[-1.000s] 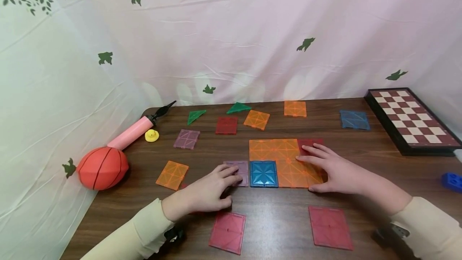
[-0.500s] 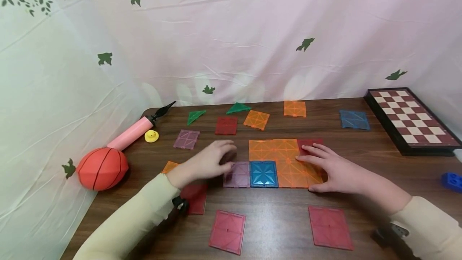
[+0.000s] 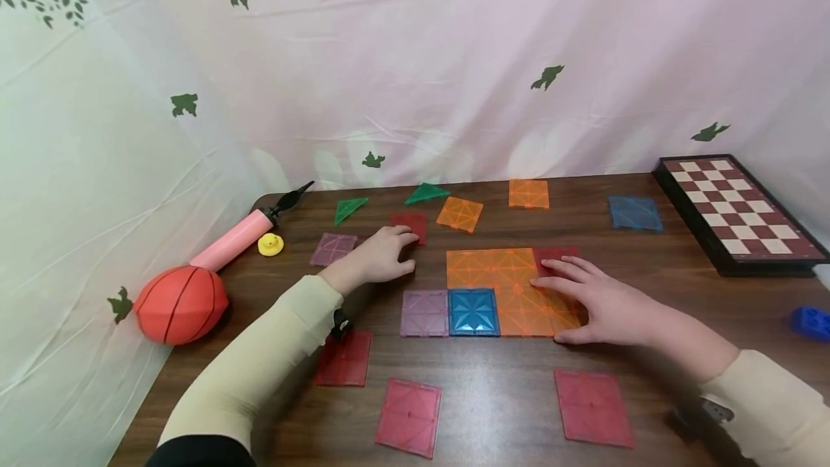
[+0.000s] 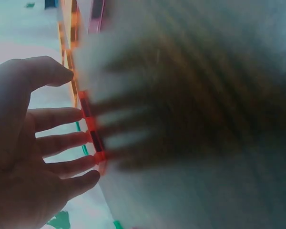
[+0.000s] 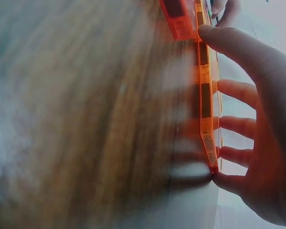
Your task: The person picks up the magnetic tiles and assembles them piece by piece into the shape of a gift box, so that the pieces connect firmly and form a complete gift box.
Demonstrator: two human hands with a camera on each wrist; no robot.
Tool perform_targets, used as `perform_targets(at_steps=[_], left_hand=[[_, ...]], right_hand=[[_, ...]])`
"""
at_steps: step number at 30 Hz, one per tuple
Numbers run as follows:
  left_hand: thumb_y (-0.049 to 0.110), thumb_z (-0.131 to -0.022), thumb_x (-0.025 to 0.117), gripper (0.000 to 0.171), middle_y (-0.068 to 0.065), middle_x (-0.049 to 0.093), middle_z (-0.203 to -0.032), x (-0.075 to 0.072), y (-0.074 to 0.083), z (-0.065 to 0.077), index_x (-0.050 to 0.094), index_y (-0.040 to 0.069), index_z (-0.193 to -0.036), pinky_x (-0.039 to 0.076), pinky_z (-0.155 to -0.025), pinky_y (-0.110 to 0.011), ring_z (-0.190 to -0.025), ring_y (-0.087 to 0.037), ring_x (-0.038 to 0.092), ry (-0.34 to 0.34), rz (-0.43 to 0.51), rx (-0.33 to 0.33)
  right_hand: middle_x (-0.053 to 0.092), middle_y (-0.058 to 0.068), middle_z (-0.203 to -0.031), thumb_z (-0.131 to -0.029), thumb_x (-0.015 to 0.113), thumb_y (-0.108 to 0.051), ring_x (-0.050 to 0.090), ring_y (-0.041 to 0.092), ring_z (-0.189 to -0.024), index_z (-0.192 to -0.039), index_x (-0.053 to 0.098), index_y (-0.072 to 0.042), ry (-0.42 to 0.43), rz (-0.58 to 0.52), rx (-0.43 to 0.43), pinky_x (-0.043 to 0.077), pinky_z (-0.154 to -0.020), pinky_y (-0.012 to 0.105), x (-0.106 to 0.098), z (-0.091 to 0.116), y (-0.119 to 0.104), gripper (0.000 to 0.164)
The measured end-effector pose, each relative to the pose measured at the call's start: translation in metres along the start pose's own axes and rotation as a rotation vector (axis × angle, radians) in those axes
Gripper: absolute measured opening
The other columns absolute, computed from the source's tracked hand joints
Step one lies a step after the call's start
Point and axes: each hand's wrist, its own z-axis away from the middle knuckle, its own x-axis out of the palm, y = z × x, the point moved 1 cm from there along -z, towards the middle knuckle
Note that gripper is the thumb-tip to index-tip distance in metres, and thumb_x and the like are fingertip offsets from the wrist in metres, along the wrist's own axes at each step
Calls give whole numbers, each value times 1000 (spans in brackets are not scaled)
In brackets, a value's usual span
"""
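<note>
My left hand (image 3: 376,256) reaches over the table with fingers relaxed, fingertips right at a red square magnetic tile (image 3: 412,220). In the left wrist view those fingertips overlap the edge of the red tile (image 4: 92,130). My right hand (image 3: 606,307) rests with spread fingers on the right part of a flat block of joined tiles. That block has orange tiles (image 3: 496,265), a blue square tile (image 3: 474,312), a purple square tile (image 3: 424,313) and a red tile (image 3: 547,254) partly hidden by fingers. The right thumb touches the orange tile edge (image 5: 204,100) in the right wrist view.
Loose tiles lie around: pink-red ones (image 3: 408,418) in front, a blue one (image 3: 635,213) behind, green triangles (image 3: 426,194) at the back. A chessboard (image 3: 746,211) stands right. At left are a red ball (image 3: 181,305), a pink pump (image 3: 233,240) and a yellow duck (image 3: 270,244).
My left hand has left the purple tile and moved away from me to the red tile. The purple tile now sits against the blue one. The right hand has stayed in place.
</note>
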Motion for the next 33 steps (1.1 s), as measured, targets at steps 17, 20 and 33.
perform_targets(at_steps=[17, 20, 33], left_hand=[[33, -95, 63, 65, -22, 42, -155, 16, 30, 40, 49, 2, -150, 38, -111, -46, -134, -39, 42, -14, -28, 162], [34, -95, 63, 64, -21, 42, -155, 18, 36, 43, 50, 3, -150, 36, -113, -46, -135, -38, 42, -17, -37, 162], [36, -95, 65, 60, -16, 48, -149, 19, 56, 55, 55, 5, -146, 43, -106, -41, -124, -32, 46, -27, -85, 197]], right_hand=[[33, 10, -161, -75, 80, -65, 22, 45, -144, -150, 50, -34, 4, 24, -7, 46, -93, 69, 2, -1, 2, 86], [33, 10, -161, -75, 81, -64, 22, 44, -145, -150, 51, -33, 6, 24, -10, 46, -94, 69, 2, -1, 2, 87], [33, 10, -161, -75, 81, -63, 23, 44, -145, -150, 51, -32, 3, 15, -10, 46, -94, 68, 0, -1, -1, 87]])
